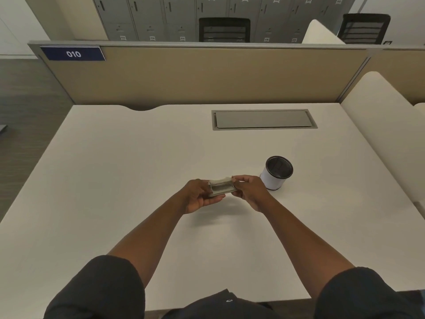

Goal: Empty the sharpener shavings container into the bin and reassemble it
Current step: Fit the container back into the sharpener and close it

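Head view: the sharpener (222, 186) lies crosswise, left hand (199, 197) cupping one end, right hand (249, 188) pinching the other; the bin (276, 172) stands just right of the right hand.

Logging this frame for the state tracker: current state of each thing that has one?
sharpener: held above the desk by both hands, looks partly slid open
left hand: gripping sharpener's left end
right hand: pinching sharpener's right end
bin: upright on desk, open-topped, right of the hands
cable hatch: lid closed
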